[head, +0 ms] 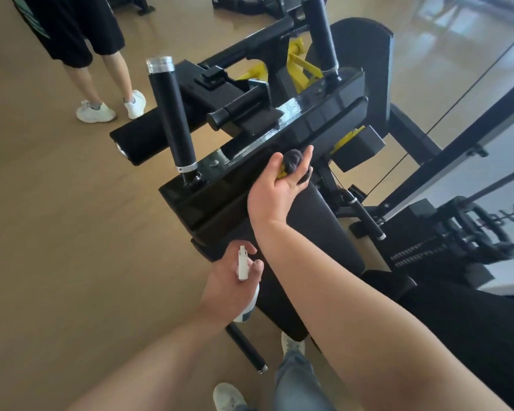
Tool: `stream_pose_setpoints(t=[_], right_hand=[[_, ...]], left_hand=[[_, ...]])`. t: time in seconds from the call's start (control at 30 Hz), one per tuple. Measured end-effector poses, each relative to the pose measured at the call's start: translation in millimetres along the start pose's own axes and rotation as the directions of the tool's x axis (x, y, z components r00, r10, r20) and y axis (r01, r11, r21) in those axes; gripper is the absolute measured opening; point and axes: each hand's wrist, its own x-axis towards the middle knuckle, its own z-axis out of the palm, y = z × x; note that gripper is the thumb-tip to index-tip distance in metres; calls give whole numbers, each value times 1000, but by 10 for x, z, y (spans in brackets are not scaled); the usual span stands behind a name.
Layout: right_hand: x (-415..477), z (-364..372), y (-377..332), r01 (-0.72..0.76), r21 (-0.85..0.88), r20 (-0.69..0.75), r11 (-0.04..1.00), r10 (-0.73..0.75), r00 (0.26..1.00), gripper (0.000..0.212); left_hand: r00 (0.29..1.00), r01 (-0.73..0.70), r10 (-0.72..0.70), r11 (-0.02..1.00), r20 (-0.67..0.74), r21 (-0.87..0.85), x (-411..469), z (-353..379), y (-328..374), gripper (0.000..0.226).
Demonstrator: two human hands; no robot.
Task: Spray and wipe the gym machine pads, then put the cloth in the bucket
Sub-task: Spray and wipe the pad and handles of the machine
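Note:
My right hand [275,189] is stretched forward over the black gym machine. It holds a bunched dark grey and yellow cloth [292,163] between thumb and fingers, just above the upper end of the black seat pad [312,232]. Lower down, my left hand [227,287] grips a white spray bottle [244,266] with its nozzle pointing up, beside the pad's left edge. A black frame bar [279,137] crosses ahead of the cloth. No bucket is in view.
Two upright black handles [172,114] [321,34] rise from the frame. A roller pad [137,140] sticks out to the left. Another person's legs in white shoes [97,112] stand on the wooden floor at upper left. A weight stack [436,247] sits right.

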Motion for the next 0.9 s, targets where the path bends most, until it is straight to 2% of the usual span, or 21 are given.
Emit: stream_pose_setpoints(t=[0.2, 0.27, 0.43, 0.67, 0.8, 0.9], right_hand=[[602, -237, -89, 91, -83, 90, 992, -84, 992, 67], [818, -295, -111, 122, -107, 84, 987, -113, 990, 66], [1341, -431, -146, 181, -111, 70, 977, -174, 982, 65], [1988, -579, -197, 253, -127, 0, 959, -255, 967, 60], [2286, -693, -287, 140, -50, -41, 989, -142, 989, 63], [2287, -741, -370, 80, -88, -35, 993, -84, 996, 63]], left_hand=[[998, 52, -50, 997, 47, -49, 397, 312, 317, 21], [997, 49, -46, 998, 68, -51, 526, 434, 419, 26], [991, 41, -35, 998, 133, -42, 814, 692, 671, 22], [992, 47, -35, 994, 117, -99, 1056, 942, 927, 20], [993, 52, -39, 993, 113, -110, 1102, 990, 1001, 18], [995, 42, -31, 992, 100, -115, 1098, 968, 1027, 18]])
